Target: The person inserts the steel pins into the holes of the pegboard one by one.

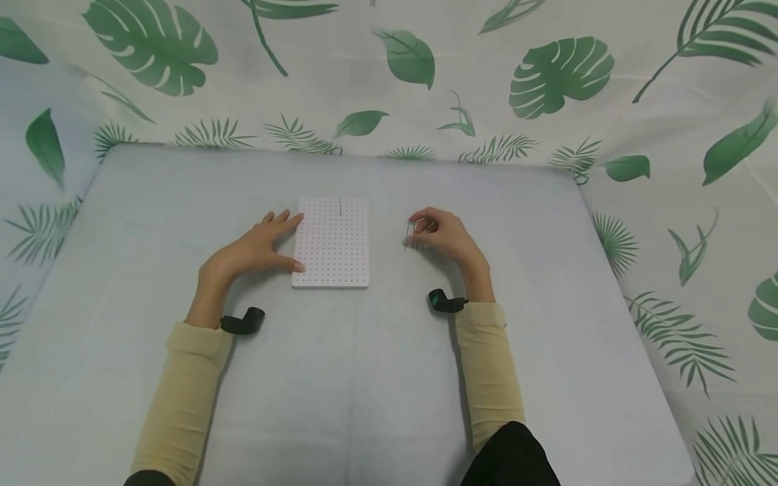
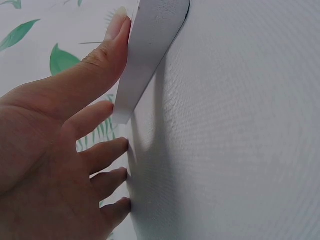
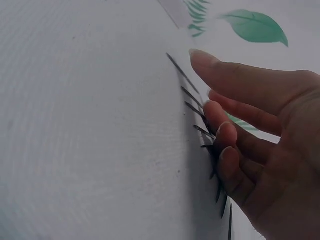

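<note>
A white board (image 1: 331, 250) with rows of small holes lies on the table, and one thin dark pin (image 1: 340, 206) stands up near its far edge. My left hand (image 1: 255, 244) rests at the board's left side, fingers spread; in the left wrist view the thumb (image 2: 107, 47) lies against the board's edge (image 2: 150, 45). To the right of the board, my right hand (image 1: 446, 233) is over several thin dark pins (image 1: 416, 247) on the table. In the right wrist view its thumb (image 3: 240, 80) stands apart from the bent fingers, which are beside the pins (image 3: 192, 110).
A pale cloth covers the table (image 1: 292, 405). Behind and beside it hangs a white sheet (image 1: 468, 40) printed with green leaves. A black wrist camera (image 1: 243, 322) sits at the left wrist, another black camera (image 1: 446, 301) at the right.
</note>
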A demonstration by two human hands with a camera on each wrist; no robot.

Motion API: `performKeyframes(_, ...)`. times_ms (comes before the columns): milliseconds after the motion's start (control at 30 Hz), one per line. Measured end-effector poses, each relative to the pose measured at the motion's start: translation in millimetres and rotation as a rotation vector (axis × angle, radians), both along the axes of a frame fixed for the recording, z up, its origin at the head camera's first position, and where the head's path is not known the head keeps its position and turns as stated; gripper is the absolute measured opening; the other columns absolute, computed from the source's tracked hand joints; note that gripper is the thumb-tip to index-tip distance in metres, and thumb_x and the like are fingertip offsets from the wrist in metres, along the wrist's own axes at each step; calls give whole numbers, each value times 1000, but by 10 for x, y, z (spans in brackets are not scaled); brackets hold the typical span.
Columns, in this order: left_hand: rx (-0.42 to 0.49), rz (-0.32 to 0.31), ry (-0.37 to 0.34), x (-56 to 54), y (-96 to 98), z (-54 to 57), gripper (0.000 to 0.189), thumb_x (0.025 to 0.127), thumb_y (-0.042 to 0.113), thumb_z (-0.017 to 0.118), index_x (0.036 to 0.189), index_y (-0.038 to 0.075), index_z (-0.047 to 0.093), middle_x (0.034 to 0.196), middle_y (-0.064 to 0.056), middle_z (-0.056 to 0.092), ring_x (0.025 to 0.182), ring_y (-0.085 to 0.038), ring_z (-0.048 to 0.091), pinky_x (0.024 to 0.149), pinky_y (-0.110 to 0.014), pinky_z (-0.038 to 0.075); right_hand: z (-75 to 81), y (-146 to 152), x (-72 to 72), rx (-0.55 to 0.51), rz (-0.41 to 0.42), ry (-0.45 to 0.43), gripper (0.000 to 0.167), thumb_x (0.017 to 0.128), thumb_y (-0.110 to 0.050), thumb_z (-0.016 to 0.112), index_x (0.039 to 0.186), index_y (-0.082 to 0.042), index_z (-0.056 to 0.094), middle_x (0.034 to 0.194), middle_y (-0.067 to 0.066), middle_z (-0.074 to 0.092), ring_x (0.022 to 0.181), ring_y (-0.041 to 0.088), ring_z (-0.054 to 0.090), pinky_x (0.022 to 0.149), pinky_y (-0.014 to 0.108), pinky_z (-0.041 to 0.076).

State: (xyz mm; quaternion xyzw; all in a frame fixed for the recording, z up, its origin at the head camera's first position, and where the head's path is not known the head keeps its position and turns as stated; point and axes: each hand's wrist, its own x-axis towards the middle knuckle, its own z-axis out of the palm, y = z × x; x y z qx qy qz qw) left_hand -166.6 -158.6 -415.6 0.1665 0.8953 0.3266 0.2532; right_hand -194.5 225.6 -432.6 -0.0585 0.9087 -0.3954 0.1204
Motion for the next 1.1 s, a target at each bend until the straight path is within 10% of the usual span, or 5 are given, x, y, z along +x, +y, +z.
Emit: performKeyframes(1100,-8,-1,0,-1,9,8,104,88,36,82,166,10,17,172,-22,3,158,-46,-8,124,-70,3,3,-38,12,1,54,-34,50,79,-14,89,121,-6,63,101,8,57,90,23,50,81,34,42)
